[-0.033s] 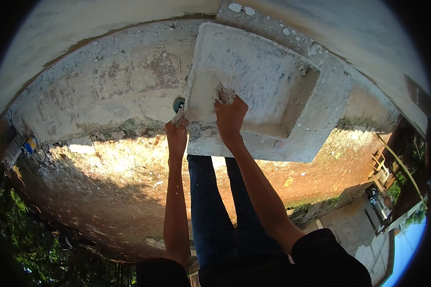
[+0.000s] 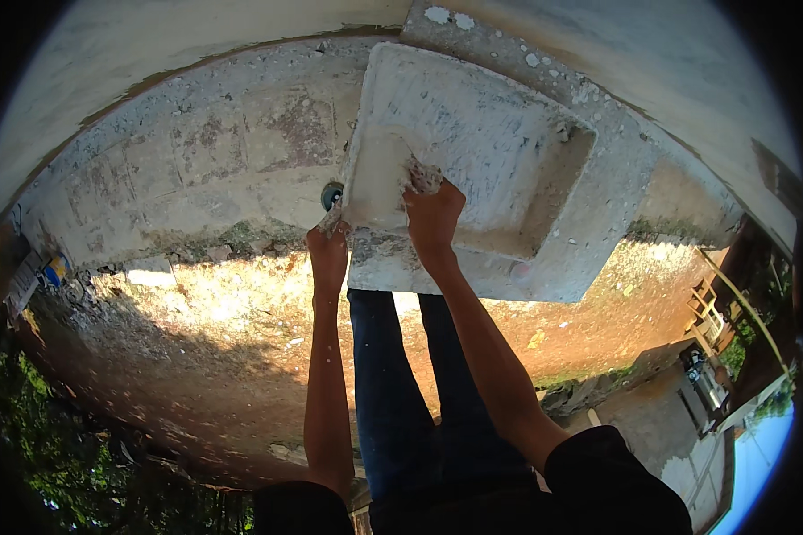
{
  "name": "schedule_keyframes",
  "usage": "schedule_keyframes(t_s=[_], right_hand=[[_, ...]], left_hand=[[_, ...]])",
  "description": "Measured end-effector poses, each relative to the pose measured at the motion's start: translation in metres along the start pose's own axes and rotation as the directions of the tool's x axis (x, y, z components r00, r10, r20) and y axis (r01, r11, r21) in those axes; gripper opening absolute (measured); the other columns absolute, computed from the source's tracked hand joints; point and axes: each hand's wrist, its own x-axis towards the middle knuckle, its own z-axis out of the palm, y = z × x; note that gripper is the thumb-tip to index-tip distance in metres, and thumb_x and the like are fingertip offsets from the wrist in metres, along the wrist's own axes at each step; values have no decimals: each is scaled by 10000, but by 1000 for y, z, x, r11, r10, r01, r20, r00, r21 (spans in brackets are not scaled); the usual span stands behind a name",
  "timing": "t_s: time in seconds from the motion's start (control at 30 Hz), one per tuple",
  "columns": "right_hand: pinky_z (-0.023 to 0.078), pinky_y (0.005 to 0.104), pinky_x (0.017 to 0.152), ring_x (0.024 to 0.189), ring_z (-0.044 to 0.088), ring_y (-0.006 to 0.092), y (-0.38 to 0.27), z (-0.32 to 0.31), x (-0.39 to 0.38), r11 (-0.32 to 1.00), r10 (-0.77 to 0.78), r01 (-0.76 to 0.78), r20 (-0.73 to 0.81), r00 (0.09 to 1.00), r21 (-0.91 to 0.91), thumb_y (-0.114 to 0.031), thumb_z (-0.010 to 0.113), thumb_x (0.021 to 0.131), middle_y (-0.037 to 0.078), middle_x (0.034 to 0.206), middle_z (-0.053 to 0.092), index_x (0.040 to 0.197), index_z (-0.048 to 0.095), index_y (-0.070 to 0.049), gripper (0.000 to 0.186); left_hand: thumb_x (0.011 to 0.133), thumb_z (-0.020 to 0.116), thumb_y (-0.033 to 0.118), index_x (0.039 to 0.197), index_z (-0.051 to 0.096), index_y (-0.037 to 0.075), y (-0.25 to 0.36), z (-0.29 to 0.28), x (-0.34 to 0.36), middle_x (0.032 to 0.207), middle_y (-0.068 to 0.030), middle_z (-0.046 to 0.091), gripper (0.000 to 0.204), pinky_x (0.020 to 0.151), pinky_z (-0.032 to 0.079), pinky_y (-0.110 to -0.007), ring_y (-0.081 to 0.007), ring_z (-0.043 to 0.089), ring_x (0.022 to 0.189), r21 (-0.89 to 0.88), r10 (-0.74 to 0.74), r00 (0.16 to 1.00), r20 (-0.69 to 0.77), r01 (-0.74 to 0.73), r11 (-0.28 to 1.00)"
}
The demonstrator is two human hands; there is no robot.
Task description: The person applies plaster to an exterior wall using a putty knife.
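Basin (image 2: 500,129), one; left hand (image 2: 328,235), one, at rim (image 2: 352,160); right hand (image 2: 434,210), one, inside; either grip unclear.

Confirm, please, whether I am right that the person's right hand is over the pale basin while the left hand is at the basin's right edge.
Not quite: the head view shows the left hand at the left edge of the pale basin, not its right; the right hand is indeed over the basin.

Sunlit ground (image 2: 241,290), black curved edges
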Motion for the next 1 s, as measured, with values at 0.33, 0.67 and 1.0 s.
schedule_keyframes(t_s=[0.33, 0.67, 1.0], right_hand=[[464, 293, 620, 679, 567, 132, 37, -53, 19, 991, 87, -100, 142, 986, 89, 28, 615, 656, 112, 742, 648, 877, 608, 94, 231], [469, 310, 627, 655, 573, 137, 37, -22, 23, 989, 45, -75, 228, 973, 127, 10, 644, 653, 145, 701, 643, 835, 613, 92, 203], [451, 283, 670, 728, 542, 137, 39, -46, 26, 983, -32, 9, 124, 992, 181, 43, 642, 638, 140, 779, 618, 912, 575, 104, 288]], left_hand=[[841, 546, 88, 982, 632, -53, 11, 1, -2, 604, 17, 477, 216, 479, 298, -285, -70, 361, 542, -119, -107, 994, 31, 110, 987], [872, 570, 147, 938, 649, -26, 30, 10, -1, 550, 30, 426, 201, 457, 290, -290, -66, 342, 504, 2, -135, 991, -15, 135, 991], [895, 580, 147, 1132, 629, -5, 45, 7, 9, 639, -59, 586, 285, 494, 398, -323, -91, 479, 541, 159, -219, 975, -33, 222, 962]])
